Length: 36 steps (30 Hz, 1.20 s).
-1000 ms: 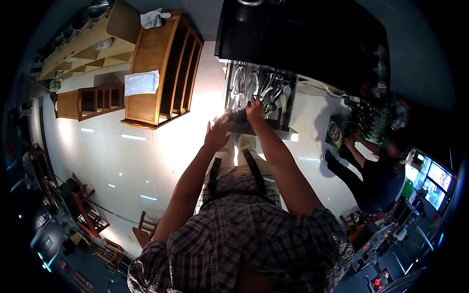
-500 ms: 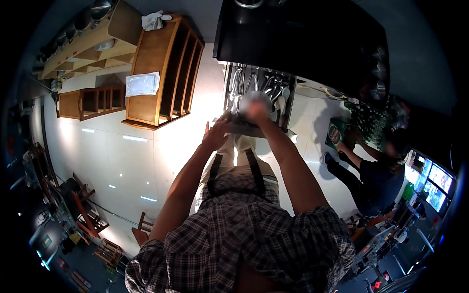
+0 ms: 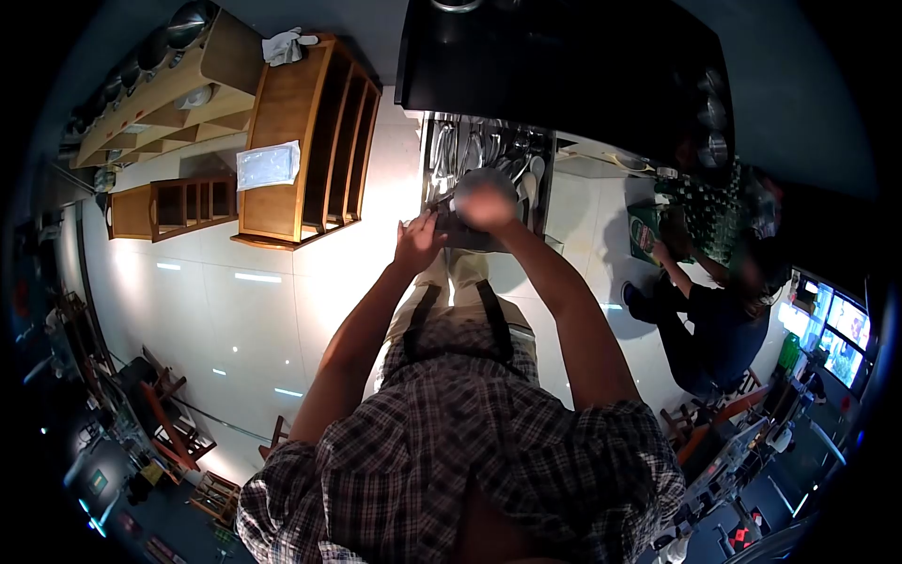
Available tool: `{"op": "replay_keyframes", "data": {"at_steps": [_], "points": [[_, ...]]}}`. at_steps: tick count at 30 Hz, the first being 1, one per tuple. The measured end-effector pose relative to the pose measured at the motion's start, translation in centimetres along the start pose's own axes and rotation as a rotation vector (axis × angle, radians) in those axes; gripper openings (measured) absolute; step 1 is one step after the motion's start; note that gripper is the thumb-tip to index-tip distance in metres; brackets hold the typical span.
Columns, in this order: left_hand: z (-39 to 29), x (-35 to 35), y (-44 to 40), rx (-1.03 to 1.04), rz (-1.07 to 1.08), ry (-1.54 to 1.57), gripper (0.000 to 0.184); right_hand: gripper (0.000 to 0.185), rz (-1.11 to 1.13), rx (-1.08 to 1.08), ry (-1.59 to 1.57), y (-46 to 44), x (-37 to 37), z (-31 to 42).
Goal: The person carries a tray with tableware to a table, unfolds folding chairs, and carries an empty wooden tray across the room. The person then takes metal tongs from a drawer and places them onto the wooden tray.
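Note:
An open drawer (image 3: 549,202) full of metal utensils (image 3: 474,148) juts out from under a black counter. My left hand (image 3: 420,239) rests at the drawer's front left corner, its fingers apart and nothing visible in them. Over the front part of the drawer is my right hand (image 3: 489,203), smeared by a round blur that hides its fingers and anything in them. White spoon-like utensils (image 3: 535,172) lie on the drawer's right side.
The black counter (image 3: 564,66) spans the top. At the left stands a wooden shelf unit (image 3: 305,141) with a plastic packet (image 3: 268,165) on it. Another person (image 3: 719,324) crouches at the right beside a green box (image 3: 645,231) and many bottles (image 3: 719,211).
My right hand has moved slightly toward the drawer's front, and the blur now covers it. The drawer appears pushed in a little. My left hand stays at the front corner.

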<state>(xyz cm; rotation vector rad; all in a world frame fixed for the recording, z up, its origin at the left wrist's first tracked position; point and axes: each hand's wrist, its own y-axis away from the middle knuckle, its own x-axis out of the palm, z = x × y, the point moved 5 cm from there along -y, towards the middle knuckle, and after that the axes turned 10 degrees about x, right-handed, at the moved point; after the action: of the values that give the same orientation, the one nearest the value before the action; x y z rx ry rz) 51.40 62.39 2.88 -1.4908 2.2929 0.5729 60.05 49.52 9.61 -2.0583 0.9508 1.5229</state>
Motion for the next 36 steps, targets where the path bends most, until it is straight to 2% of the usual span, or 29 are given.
{"op": "replay_keyframes", "data": {"at_steps": [1,4,5,8,10,11,13,14,15,18,20,21,24,25,28,31,33,34,36], "points": [[-0.8,-0.7,-0.1,0.004,-0.051,0.041,0.056,0.029,-0.044,-0.019,0.023,0.1,0.3,0.4],[-1.6,-0.7,-1.1,0.024,-0.072,0.033,0.059,0.032,0.073,0.029,0.051,0.4,-0.1,1.1],[-1.8,-0.6,-1.4,0.029,-0.067,0.049,0.060,0.032,0.023,0.034,0.096,0.7,-0.1,1.4],[-2.5,-0.8,-1.5,0.027,-0.014,0.085,0.060,0.010,-0.110,0.075,0.056,0.6,-1.6,2.0],[-2.3,-0.5,-1.5,0.029,-0.013,0.076,0.060,0.011,0.135,-0.032,-0.036,0.9,-0.9,2.5],[-2.2,-0.3,-1.5,0.026,-0.011,0.068,0.060,0.011,0.133,-0.030,-0.033,1.0,-0.6,2.6],[-2.1,-0.4,-1.5,0.025,-0.005,0.083,0.061,0.010,-0.087,0.017,-0.076,0.9,-1.1,2.7],[-2.0,-0.4,-1.5,0.019,0.003,0.098,0.063,0.010,-0.089,0.018,-0.073,1.2,-0.9,2.8],[-2.1,-0.7,-1.3,0.019,0.001,0.098,0.063,0.020,0.025,-0.025,-0.049,1.3,-1.0,3.3],[-2.0,-1.9,-1.1,0.055,0.000,0.172,0.067,0.031,0.141,-0.083,0.010,1.3,-1.8,4.6],[-1.9,-2.6,-1.2,0.095,-0.055,0.320,0.070,0.030,0.055,-0.077,-0.047,1.0,-2.8,4.9],[-2.0,-2.9,-1.2,0.109,-0.119,0.272,0.071,0.030,0.026,-0.076,-0.066,0.9,-2.8,5.0],[-2.3,-3.0,-1.5,0.111,-0.121,0.323,0.069,0.029,0.153,-0.038,-0.227,0.6,-2.5,5.0],[-2.8,-3.1,-1.6,0.177,-0.199,0.228,0.067,0.028,0.120,-0.098,-0.236,0.4,-3.9,5.4],[-2.9,-2.7,-1.8,0.120,-0.173,0.208,0.063,0.026,0.016,-0.155,-0.233,-0.6,-6.3,5.8],[-3.3,-3.6,-1.7,0.101,-0.245,0.224,0.054,0.024,0.012,-0.085,-0.235,-0.9,-6.1,5.0],[-3.2,-4.2,-1.3,0.065,-0.293,0.199,0.046,0.031,0.038,0.093,-0.309,-0.9,-6.4,3.6],[-2.9,-4.5,-0.9,0.064,-0.296,0.198,0.046,0.031,0.037,0.090,-0.309,-1.1,-7.1,3.4],[-3.0,-5.6,0.2,0.232,-0.386,0.033,0.046,0.034,-0.009,0.147,-0.201,-1.6,-8.7,2.6]]}}
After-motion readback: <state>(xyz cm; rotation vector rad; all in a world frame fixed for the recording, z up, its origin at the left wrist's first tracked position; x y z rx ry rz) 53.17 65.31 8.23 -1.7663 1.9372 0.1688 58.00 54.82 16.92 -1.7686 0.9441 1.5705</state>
